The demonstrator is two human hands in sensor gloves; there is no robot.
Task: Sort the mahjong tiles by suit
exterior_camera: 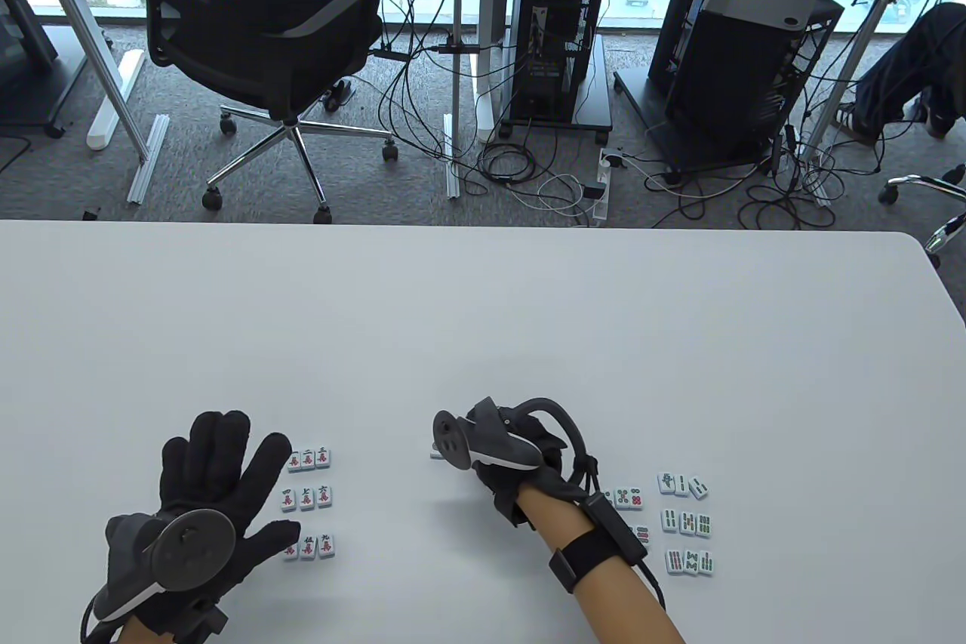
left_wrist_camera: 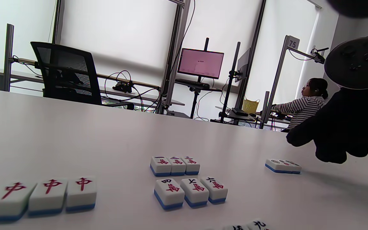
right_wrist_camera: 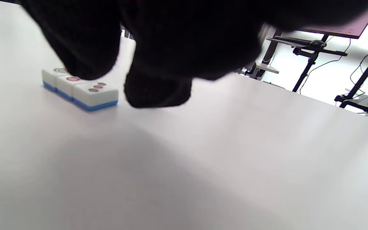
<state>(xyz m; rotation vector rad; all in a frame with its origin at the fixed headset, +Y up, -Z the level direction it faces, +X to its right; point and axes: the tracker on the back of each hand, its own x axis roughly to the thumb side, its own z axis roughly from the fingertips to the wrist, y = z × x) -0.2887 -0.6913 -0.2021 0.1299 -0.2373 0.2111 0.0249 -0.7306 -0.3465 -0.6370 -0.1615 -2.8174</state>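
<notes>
Hovering right hand (exterior_camera: 521, 459) beside dot tiles (right_wrist_camera: 81, 88)

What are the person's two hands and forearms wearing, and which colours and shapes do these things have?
Both the left hand and the right hand wear black knitted gloves. Each back carries a dark grey tracker with a round disc and white trim. A black strap and cable run along the right forearm, which is sleeveless.
</notes>
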